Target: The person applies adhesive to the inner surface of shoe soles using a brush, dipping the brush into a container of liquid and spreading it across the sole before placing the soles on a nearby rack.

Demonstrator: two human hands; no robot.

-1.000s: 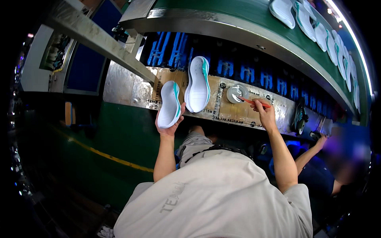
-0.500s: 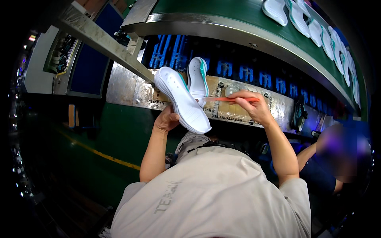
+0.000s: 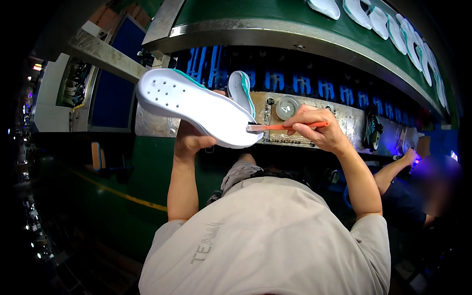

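My left hand (image 3: 189, 142) grips a white shoe sole (image 3: 201, 105) with a teal side stripe from below, the thumb along its near edge. The sole is tilted, with small round holes at its left end. My right hand (image 3: 318, 129) pinches an orange-handled brush (image 3: 275, 127). Its dark bristles touch the inner face of the sole close to the right end. Behind it, a second white and teal sole (image 3: 238, 88) is partly hidden by the held one. A round tub (image 3: 286, 108) sits on the metal bench just beyond my right fingers.
Beyond the metal bench (image 3: 339, 115), a raised green conveyor belt (image 3: 236, 11) with a metal edge carries several white soles (image 3: 378, 22). Blue fixtures (image 3: 300, 84) line the space beneath. A metal beam (image 3: 105, 56) slants in at left. Another person's arm (image 3: 393, 172) is at right.
The held sole has turned from steep to nearly level, its holed end swinging left and nearer. The brush has come onto its right end. The tub shows more fully.
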